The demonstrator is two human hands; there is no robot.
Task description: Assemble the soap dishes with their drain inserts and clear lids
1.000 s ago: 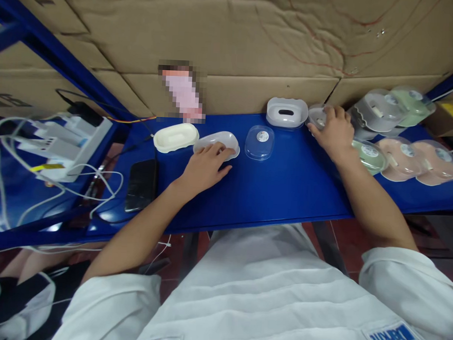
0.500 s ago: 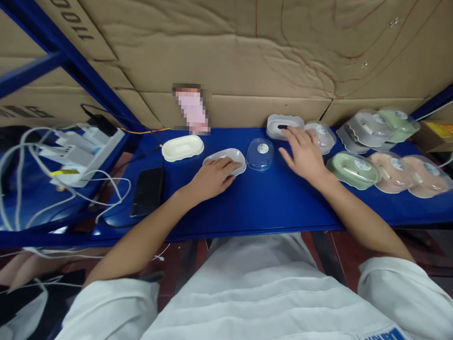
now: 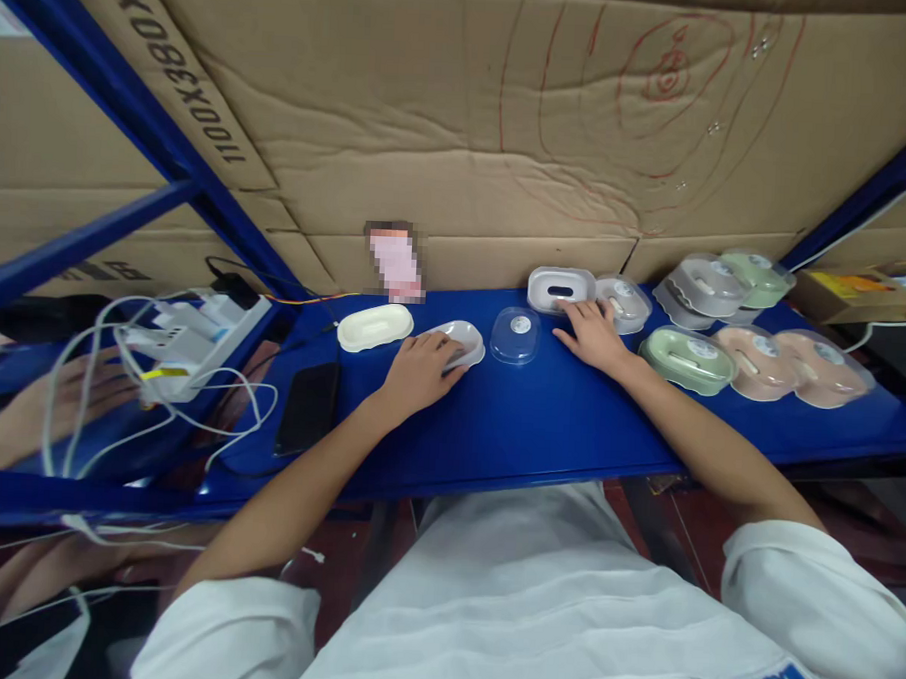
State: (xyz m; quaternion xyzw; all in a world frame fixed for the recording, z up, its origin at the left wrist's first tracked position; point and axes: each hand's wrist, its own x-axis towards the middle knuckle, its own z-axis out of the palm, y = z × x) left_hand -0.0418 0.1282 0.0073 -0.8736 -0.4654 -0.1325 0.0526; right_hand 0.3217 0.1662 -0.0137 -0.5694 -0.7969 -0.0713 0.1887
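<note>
My left hand (image 3: 424,368) lies over the left part of a white oval dish (image 3: 468,338), its fingers spread and partly covering the dish. Left of that sits a cream oval dish (image 3: 374,328). A clear plastic lid (image 3: 514,344) with a round sticker rests between my hands. At the back, my right hand (image 3: 594,336) has its fingers apart, with the tips at the front edge of a whitish oval piece with a dark slot (image 3: 557,276). Whether they touch it I cannot tell. Close to its right is a clear-covered pale container (image 3: 629,305).
Lidded containers in green (image 3: 688,362), pink (image 3: 759,365) and grey (image 3: 707,286) stand at the right. A black phone (image 3: 307,408) lies at the left beside a power strip (image 3: 213,344) with tangled white cables. Another person's hand (image 3: 67,403) is at the far left. Cardboard (image 3: 432,128) walls the back.
The view has shifted, so the shelf appears lower. My left hand covers the dish's left part, showing more of its right side. Another person's hand has appeared at the far left.
</note>
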